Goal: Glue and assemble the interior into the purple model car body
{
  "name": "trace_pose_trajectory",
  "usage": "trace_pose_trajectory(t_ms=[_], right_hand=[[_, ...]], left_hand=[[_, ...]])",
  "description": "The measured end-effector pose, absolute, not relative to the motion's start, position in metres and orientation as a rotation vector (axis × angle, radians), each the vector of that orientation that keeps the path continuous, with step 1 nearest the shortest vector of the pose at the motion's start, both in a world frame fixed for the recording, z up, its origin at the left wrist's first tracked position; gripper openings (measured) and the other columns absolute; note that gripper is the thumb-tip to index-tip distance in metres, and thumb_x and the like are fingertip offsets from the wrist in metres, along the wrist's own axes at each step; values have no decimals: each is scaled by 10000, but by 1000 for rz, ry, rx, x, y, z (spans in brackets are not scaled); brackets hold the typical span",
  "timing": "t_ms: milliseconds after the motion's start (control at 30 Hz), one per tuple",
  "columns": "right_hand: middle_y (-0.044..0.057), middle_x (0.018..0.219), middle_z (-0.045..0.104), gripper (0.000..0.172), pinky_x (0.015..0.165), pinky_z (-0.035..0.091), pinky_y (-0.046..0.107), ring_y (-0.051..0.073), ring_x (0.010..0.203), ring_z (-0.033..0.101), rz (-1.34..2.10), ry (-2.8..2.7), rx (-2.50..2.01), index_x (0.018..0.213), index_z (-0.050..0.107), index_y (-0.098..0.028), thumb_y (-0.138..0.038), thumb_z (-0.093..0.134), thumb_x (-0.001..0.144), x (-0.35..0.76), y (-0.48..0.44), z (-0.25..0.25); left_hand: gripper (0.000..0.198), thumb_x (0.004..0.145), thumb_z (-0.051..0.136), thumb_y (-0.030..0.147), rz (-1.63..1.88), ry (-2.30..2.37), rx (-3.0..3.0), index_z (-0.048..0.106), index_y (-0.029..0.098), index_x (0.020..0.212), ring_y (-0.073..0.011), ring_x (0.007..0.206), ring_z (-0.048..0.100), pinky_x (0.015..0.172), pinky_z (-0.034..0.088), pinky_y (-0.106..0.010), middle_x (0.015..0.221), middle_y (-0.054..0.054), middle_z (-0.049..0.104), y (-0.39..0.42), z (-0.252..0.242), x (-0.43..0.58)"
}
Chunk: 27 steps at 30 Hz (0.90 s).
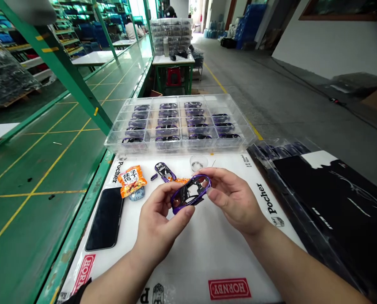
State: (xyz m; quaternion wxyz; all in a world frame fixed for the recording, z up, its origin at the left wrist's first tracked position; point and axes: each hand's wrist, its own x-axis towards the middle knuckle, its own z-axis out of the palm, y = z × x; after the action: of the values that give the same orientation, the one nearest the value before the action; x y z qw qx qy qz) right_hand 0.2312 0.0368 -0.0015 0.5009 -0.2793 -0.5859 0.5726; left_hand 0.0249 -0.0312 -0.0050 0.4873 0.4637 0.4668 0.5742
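Between my two hands, above the white mat [204,249], is a purple toy car body shell [191,192], tilted and turned so that its black and clear parts show. My left hand [163,215] is closed on its near left end, thumb along the lower edge. Fingers of my right hand [235,198] pinch the far right end. Just beyond my hands a second purple car body [165,172] lies on the mat, with a small purple piece [154,177] beside it. A small clear round dish [198,163] stands behind my right fingers, tiny bits in it.
A clear compartment tray [175,145] with rows of purple car bodies spans the back. At the left lie a dark phone [106,219], an orange snack packet [133,180] and a small blue packet [136,194]. A black box [330,198] is at the right, a green conveyor [49,177] at the left.
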Motion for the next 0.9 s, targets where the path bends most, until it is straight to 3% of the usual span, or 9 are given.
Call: trace_pose_trajectory(t_ms=[100, 233, 400, 633, 900], right_hand=[[57, 1262, 833, 329, 990, 634, 425, 261, 1144, 775, 1312, -1411, -775, 1290, 845, -342, -452, 903, 985, 230, 38, -1], [68, 1184, 834, 321, 925, 634, 409, 250, 1051, 772, 1218, -1436, -927, 1242, 861, -299, -501, 876, 993, 229, 41, 0], [56, 1050, 821, 329, 863, 622, 381, 229, 959, 765, 1280, -1462, -988, 1179, 873, -265, -529, 870, 982, 229, 45, 1], [37, 1089, 844, 269, 956, 643, 381, 212, 1004, 777, 1415, -1380, -890, 1209, 877, -291, -501, 801, 1059, 229, 49, -4], [42, 1232, 860, 266, 1090, 630, 446, 237, 1107, 783, 1424, -1397, -848, 1270, 889, -329, -482, 772, 1086, 230, 49, -5]], left_hand=[[475, 898, 981, 360, 1315, 1113, 1003, 746, 244, 1294, -212, 1119, 738, 1002, 577, -324, 1236, -67, 792, -28, -5, 28], [590, 887, 993, 384, 1135, 1044, 882, 697, 226, 1373, -179, 978, 741, 872, 562, -295, 1153, -70, 791, -24, -5, 29], [629, 875, 999, 366, 972, 944, 776, 685, 200, 1394, -225, 1003, 799, 800, 551, -283, 1200, -125, 811, -24, -4, 31], [440, 943, 885, 327, 946, 756, 628, 792, 189, 1350, -272, 1008, 846, 693, 597, -252, 1334, -161, 783, -23, 2, 30], [316, 1024, 720, 297, 980, 618, 482, 844, 132, 1262, -327, 1004, 871, 754, 703, -324, 1251, -167, 816, -23, 6, 29]])
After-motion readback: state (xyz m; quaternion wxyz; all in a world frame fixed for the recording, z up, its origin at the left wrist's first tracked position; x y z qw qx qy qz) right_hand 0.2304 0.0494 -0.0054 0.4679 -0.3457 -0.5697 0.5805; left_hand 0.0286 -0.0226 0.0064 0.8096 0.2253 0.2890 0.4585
